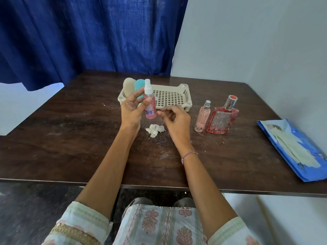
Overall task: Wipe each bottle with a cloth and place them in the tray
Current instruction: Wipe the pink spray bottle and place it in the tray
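Bottles (150,110) total five, two inside one tray (174,85).

Sleeves (233,232): pale greenish-white cloth with faded pink print; the left sleeve (77,225) has a gold woven band.
Bracelet (189,155): thin red-and-white twisted thread, right wrist.
Tunic (159,225): pale stripes, pink leaf motifs.
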